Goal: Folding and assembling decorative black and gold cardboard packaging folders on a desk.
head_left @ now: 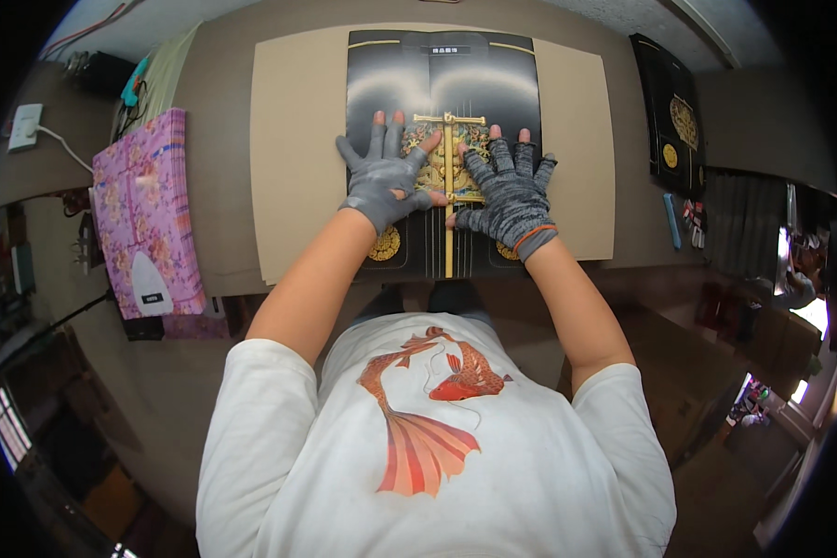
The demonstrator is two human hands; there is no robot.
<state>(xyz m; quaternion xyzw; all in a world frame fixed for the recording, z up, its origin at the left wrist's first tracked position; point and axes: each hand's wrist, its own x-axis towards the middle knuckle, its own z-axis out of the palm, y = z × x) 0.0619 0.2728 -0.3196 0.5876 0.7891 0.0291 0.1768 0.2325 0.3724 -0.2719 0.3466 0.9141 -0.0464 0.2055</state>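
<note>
A glossy black printed sheet or flat box (391,102) with gold and coloured ornament lies in front of me on a tan cardboard sheet (293,158). A gold strip (449,242) runs down its middle. My left hand (383,177), in a plain grey glove with bare fingertips, rests on the left half with its fingers spread. My right hand (510,197), in a mottled grey glove with an orange cuff edge, lies on the right half, fingers spread too. Both hands are flat, one on each side of the strip, and partly cover the ornament.
At the left lies a pink flowered pack (149,205) with a white label, near a white socket (25,128) with a cable. Another black and gold piece (670,116) is at the far right. A blue tool (671,221) sits below it.
</note>
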